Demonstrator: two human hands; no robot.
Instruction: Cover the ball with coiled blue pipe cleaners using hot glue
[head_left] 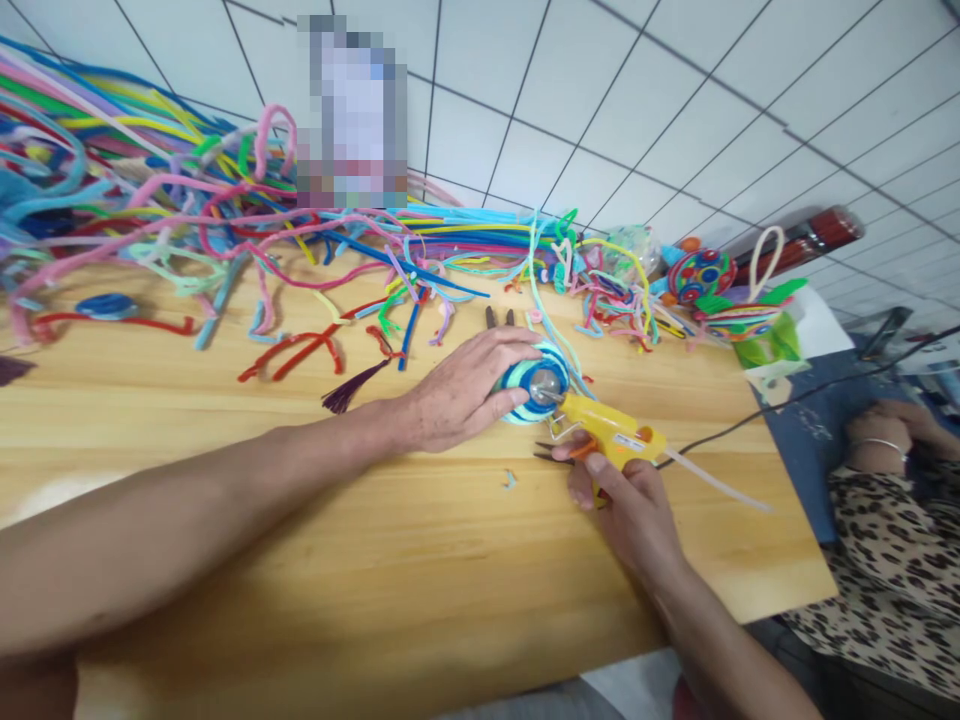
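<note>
My left hand [469, 390] is closed around the side of a round ball [534, 412] wrapped in blue and mint-green pipe cleaners, with a clear patch facing up. In my right hand [637, 510] is a yellow hot glue gun [611, 425] with an orange trigger. Its nozzle meets the clear patch or hovers just over it; which one, I cannot tell. A translucent glue stick [720, 480] sticks out of the gun's back. Dark pointed tips [544, 451] show beside my right fingers; whether they are held is unclear. Light blue and mint strands [555, 330] trail behind the ball.
Heaped pipe cleaners [150, 200] line the back and left of the wooden table [375, 580]. A dark tassel [352, 388] lies left of the ball. Finished colourful ornaments [701, 275] stand at the back right. A black cord [817, 385] runs rightward, near a person in leopard print [892, 540].
</note>
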